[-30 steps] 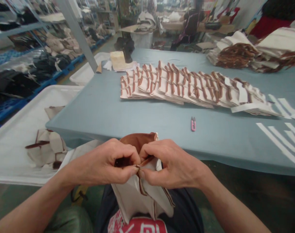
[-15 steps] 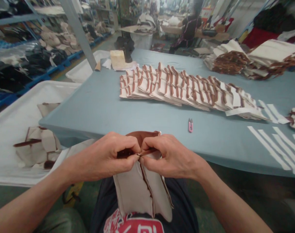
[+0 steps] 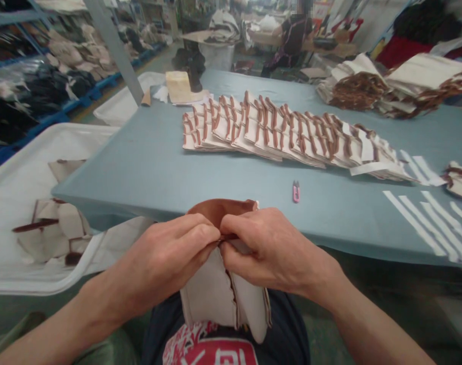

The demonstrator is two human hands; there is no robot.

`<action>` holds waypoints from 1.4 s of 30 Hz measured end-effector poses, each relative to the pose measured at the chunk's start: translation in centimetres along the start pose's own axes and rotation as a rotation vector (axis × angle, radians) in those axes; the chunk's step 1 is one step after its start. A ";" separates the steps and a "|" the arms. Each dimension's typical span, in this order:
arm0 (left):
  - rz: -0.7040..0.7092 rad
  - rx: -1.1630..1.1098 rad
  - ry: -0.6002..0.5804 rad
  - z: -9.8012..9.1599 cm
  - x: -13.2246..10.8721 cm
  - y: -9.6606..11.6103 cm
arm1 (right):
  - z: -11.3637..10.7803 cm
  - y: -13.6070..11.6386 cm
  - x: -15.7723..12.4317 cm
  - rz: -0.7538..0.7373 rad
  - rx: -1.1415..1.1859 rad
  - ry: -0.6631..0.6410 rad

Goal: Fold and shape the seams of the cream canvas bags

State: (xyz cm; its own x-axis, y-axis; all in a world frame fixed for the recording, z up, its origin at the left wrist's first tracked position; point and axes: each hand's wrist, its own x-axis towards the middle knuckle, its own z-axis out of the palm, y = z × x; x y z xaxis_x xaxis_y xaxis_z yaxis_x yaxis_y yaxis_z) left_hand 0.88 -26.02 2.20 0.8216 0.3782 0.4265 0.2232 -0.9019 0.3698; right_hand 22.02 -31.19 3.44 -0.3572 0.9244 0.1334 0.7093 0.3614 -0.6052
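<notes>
The left hand (image 3: 181, 248) and right hand (image 3: 264, 246) pinch a cream cloth pouch (image 3: 208, 299) by its rim, near the bench (image 3: 147, 175). It looks light and floppy, best held at the seamed edge.

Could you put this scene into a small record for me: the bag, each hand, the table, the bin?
Bag: cream outside, brown inside
Left hand: grips the rim
Right hand: pinches the same rim, close beside the left
Table: fanned row of cream-and-brown pieces; pink snips; white strips
Bin: white, left of the table, with fabric inside
</notes>
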 end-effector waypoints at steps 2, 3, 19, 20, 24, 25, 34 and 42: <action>0.013 0.022 0.054 0.7 -0.3 -0.1 | 0.2 0.6 -0.1 0.030 0.191 -0.005; 0.028 0.028 0.082 1.0 -0.4 -0.2 | 0.5 1.0 -0.1 0.056 0.310 -0.011; 0.058 -0.062 0.087 3.2 -0.7 0.2 | 2.9 4.3 -2.8 0.318 1.348 -0.083; 0.025 -0.126 0.081 2.9 -0.6 0.2 | 2.5 4.2 -2.9 0.285 1.284 -0.083; -0.109 -0.410 0.005 1.0 0.8 0.2 | 0.7 3.3 -3.1 0.062 0.763 -0.001; -0.153 -0.469 -0.037 0.5 1.4 0.2 | 0.4 3.1 -3.1 0.001 0.624 0.036; -0.331 -0.575 -0.398 -1.0 4.2 -0.6 | 0.2 2.3 -3.9 -0.198 0.172 0.157; -0.142 -0.435 -0.504 -1.1 4.5 0.0 | -0.8 0.6 -4.7 -0.286 -0.126 0.139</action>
State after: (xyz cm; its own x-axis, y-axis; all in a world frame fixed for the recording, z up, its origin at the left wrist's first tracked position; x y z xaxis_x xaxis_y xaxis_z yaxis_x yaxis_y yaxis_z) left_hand 4.03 -24.10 5.09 0.9675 0.2482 -0.0483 0.2023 -0.6452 0.7368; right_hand 24.64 -35.19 3.06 -0.4725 0.7879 0.3950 0.6647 0.6129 -0.4272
